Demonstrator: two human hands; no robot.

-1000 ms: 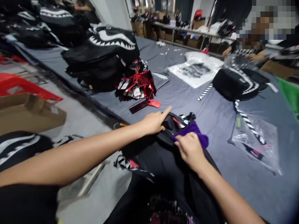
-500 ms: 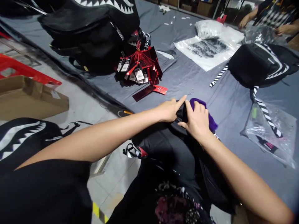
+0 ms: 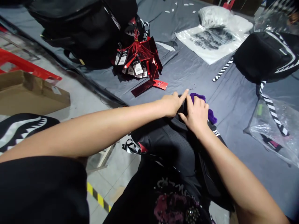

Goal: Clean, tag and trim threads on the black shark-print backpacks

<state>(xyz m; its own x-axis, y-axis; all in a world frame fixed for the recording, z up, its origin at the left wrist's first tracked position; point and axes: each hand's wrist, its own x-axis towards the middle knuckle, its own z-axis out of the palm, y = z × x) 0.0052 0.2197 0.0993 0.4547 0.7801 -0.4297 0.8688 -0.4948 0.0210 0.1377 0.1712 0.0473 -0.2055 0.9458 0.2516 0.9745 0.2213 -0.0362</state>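
Note:
A black backpack (image 3: pixel 161 133) leans against me at the table edge, its padded back panel facing up. At its top, my left hand (image 3: pixel 173 104) has its index finger stretched out and the other fingers curled on the black fabric. Close beside it, my right hand (image 3: pixel 197 115) grips the same top edge, thumb on the near side and fingers over the far side. A fuzzy purple cloth (image 3: pixel 212 116) shows just beyond my right fingers. What lies under the fingers is partly hidden.
Red and black hang tags (image 3: pixel 137 67) lie in a bunch ahead, near a large black bag (image 3: pixel 77 34). To the right are a shark-mouth backpack (image 3: pixel 257 57), a clear plastic bag (image 3: pixel 277 133) and a white printed bag (image 3: pixel 205 42). A cardboard box (image 3: pixel 32 93) is at left.
The view has tilted slightly down, so things on the table sit higher. Both hands keep nearly the same place and hold on the backpack. The purple cloth shows a little differently.

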